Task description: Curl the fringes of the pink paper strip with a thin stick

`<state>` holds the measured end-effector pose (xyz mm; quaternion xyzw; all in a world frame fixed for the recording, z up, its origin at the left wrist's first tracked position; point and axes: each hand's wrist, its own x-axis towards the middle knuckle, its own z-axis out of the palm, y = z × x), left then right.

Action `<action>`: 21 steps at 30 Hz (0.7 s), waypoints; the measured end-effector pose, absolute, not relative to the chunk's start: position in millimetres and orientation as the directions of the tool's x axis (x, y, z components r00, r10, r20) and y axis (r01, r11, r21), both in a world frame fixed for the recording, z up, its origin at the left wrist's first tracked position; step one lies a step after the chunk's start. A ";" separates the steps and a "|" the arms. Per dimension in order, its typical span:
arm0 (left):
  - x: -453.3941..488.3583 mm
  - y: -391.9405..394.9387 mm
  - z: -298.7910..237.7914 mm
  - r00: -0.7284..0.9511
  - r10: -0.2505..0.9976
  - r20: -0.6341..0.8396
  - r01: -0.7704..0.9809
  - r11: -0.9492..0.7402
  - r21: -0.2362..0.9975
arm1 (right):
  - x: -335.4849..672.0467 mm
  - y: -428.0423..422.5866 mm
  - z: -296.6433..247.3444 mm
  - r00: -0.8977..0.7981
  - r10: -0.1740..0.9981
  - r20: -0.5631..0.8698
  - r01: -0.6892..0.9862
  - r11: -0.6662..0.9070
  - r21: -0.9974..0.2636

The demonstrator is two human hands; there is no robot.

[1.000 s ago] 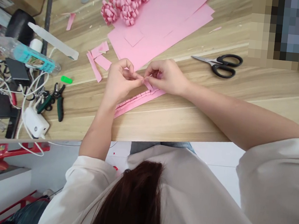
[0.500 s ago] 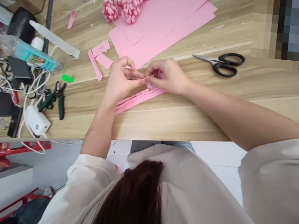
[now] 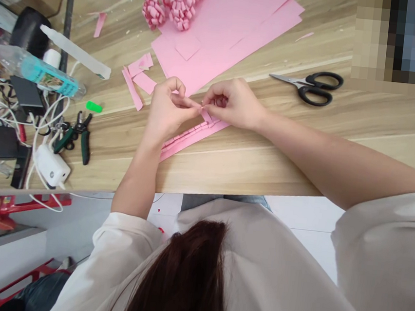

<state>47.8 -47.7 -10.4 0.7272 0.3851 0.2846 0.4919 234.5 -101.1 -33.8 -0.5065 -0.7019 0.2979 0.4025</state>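
Head view: where is the pink strip (image 3: pixel 185 141) located?

On the worktop (image 3: pixel 247 162), near its front edge, set at a slant. Its lower-left end meets the outline of the left forearm. A row of small folded loops runs along the strip.

Specify the state of each grip.

Left hand (image 3: pixel 166 110): thumb and fingertip closed on a narrow raised part of the strip. Right hand (image 3: pixel 236 104): thumb and forefinger pinching the same part. The fingertips of both hands meet there; exact finger contact is too small to tell.

List the adjacent items.

Beyond the hands: pink sheets (image 3: pixel 234 33), with curled paper flowers (image 3: pixel 181 12) at their left edge. Right of the sheets: scissors (image 3: pixel 304 82), black handles, tips directed left. Left of the sheets: paper scraps (image 3: pixel 144 82). Further left: a green cap (image 3: pixel 93 107), with pliers (image 3: pixel 84 146) nearer the front edge.
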 end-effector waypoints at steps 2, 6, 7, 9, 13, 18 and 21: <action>48.9 -49.2 -9.4 0.540 0.841 0.033 0.282 -0.217 0.935 | 234.6 -100.9 -33.8 -0.163 0.951 0.261 0.471 0.308 -0.827; 50.9 -48.7 -11.3 0.540 0.840 0.047 0.262 -0.221 0.940 | 234.1 -101.6 -33.5 -0.171 0.951 0.259 0.465 0.310 -0.829; 51.0 -47.8 -12.5 0.545 0.837 0.051 0.262 -0.227 0.938 | 233.9 -101.7 -33.5 -0.173 0.949 0.262 0.460 0.313 -0.831; 50.6 -45.9 -14.6 0.558 0.828 0.053 0.264 -0.237 0.935 | 233.7 -101.6 -34.1 -0.172 0.947 0.271 0.451 0.320 -0.833; 49.2 -46.2 -13.8 0.571 0.821 0.017 0.250 -0.194 0.949 | 233.7 -100.1 -36.7 -0.145 0.950 0.277 0.452 0.312 -0.836; 49.4 -48.9 -9.9 0.564 0.825 -0.015 0.278 -0.173 0.945 | 233.7 -98.7 -38.8 -0.130 0.952 0.277 0.452 0.305 -0.838; 50.4 -48.7 -10.0 0.559 0.829 0.000 0.273 -0.184 0.944 | 233.5 -98.8 -38.6 -0.140 0.953 0.271 0.451 0.304 -0.839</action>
